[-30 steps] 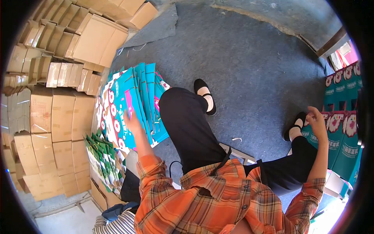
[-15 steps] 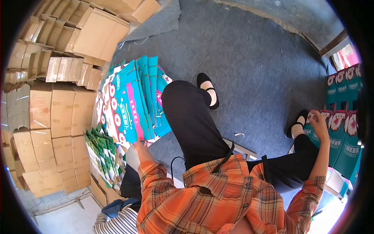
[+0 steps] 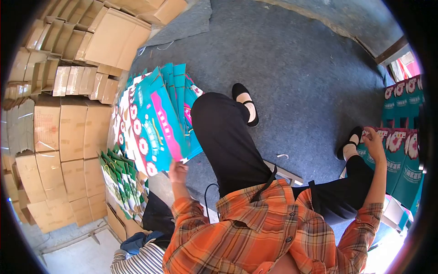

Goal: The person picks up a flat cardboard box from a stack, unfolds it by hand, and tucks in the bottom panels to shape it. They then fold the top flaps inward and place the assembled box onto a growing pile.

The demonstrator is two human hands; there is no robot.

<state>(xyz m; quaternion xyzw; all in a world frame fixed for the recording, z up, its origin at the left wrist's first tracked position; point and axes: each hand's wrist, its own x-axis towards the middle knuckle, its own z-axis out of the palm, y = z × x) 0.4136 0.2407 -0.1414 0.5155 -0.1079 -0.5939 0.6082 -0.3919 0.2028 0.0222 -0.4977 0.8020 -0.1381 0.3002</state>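
My left hand (image 3: 178,171) is closed on the lower edge of a teal printed paper bag (image 3: 153,123) with a pink stripe and white-and-pink flower pictures. That bag lies flat and tilted on a pile of similar teal bags (image 3: 179,86). At the far right, my right hand (image 3: 375,145) has its fingertips pinched at the top edge of a standing teal bag (image 3: 392,157), in a row of such bags. The fingers partly cover that edge.
Cardboard boxes (image 3: 73,125) are stacked along the left. Green-and-white bags (image 3: 121,176) stand below the teal pile. A person in a striped top (image 3: 141,260) is at the lower left. Dark carpet (image 3: 296,68) covers the floor, with a metal bar (image 3: 285,173) near my legs.
My left hand has moved right and slightly down, swinging the lower end of the top teal bag with it. My right hand stays at the same bags.
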